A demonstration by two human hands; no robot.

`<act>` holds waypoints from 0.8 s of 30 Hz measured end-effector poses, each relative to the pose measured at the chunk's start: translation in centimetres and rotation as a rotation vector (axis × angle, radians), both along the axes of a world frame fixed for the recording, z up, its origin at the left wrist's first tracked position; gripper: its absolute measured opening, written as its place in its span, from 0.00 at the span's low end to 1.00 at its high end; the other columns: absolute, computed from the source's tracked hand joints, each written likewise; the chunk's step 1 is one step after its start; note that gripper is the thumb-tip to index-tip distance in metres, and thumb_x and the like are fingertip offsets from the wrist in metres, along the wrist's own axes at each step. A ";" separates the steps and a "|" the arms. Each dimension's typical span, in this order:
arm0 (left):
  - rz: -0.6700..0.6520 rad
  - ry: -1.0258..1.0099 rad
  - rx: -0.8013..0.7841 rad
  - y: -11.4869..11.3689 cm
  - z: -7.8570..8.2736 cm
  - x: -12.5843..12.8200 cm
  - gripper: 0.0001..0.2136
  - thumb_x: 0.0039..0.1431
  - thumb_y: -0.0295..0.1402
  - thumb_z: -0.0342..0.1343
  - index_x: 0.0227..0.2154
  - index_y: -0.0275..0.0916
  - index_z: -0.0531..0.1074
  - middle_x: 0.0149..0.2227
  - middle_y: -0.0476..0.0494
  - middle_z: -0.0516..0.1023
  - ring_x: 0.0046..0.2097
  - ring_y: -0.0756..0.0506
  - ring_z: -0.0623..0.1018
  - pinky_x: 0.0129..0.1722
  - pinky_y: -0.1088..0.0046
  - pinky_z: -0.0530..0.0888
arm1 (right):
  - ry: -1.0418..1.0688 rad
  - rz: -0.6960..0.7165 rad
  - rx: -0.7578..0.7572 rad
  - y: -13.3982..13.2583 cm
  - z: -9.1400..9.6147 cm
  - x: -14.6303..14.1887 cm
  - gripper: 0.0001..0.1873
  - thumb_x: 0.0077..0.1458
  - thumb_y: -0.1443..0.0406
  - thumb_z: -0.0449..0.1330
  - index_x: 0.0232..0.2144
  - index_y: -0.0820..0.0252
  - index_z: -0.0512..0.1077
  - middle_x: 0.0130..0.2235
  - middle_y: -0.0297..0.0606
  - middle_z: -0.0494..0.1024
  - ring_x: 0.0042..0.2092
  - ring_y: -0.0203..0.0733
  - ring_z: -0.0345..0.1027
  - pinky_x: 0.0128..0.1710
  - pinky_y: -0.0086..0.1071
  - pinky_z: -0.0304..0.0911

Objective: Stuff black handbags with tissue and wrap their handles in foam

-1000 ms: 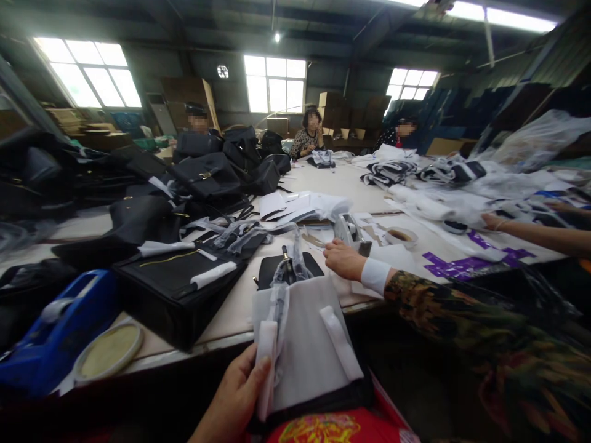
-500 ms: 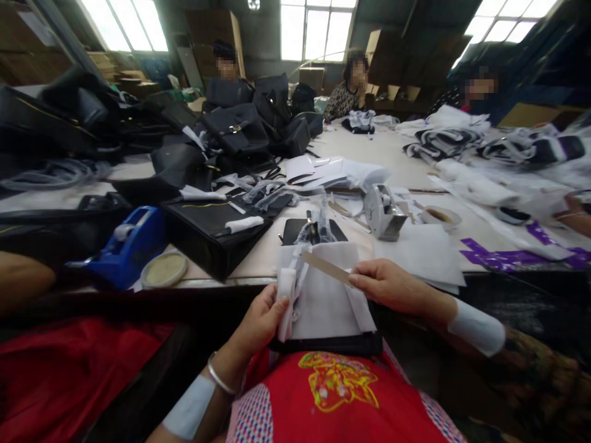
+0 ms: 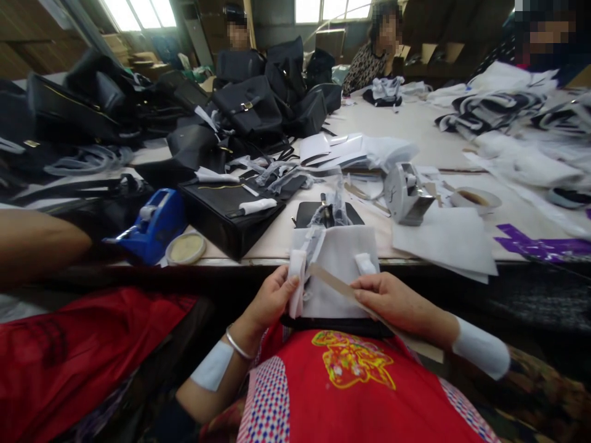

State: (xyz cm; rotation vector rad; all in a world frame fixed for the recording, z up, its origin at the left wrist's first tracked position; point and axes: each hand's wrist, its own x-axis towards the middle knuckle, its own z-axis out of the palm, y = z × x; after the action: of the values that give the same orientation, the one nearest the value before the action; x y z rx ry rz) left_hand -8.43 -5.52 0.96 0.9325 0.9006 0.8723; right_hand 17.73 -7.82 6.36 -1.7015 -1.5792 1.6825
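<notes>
1. Your right hand point(image 3: 392, 301), at the silver tape dispenser point(image 3: 399, 198) a second ago, is now over the white sheet point(image 3: 346, 258), its fingers pinching a tan strip point(image 3: 330, 279) that slants across the sheet's middle.
2. Your left hand point(image 3: 270, 298) clasps folded foam point(image 3: 298, 261) at the sheet's left side; keep it pinned.
3. Hold the strip taut and line it up before pressing.

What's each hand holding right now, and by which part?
Left hand: the white foam strip, pinched around its middle. Right hand: the tan strip, pinched partway along, one end jutting leftward.
</notes>
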 end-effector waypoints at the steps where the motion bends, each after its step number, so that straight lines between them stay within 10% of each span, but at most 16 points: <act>1: -0.002 0.006 -0.006 0.0 -0.1 -0.1 0.24 0.58 0.49 0.64 0.47 0.34 0.70 0.29 0.49 0.74 0.24 0.54 0.69 0.23 0.79 0.67 | -0.023 0.004 -0.017 -0.1 -0.1 0.4 0.17 0.52 0.54 0.58 0.33 0.61 0.80 0.21 0.32 0.71 0.22 0.36 0.59 0.21 0.28 0.51; 24: 0.000 0.023 -0.025 -0.1 0.6 0.4 0.25 0.58 0.46 0.65 0.50 0.35 0.69 0.35 0.45 0.77 0.29 0.52 0.74 0.29 0.77 0.72 | -0.257 0.355 0.297 1.9 0.1 -1.0 0.17 0.61 0.66 0.51 0.34 0.62 0.80 0.31 0.39 0.81 0.32 0.41 0.71 0.33 0.31 0.57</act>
State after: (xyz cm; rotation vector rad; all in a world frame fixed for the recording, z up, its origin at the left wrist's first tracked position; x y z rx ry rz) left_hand -8.05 -5.59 1.60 0.9230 0.9291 0.8499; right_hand 16.78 -5.87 6.49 -1.6035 -2.2351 1.3132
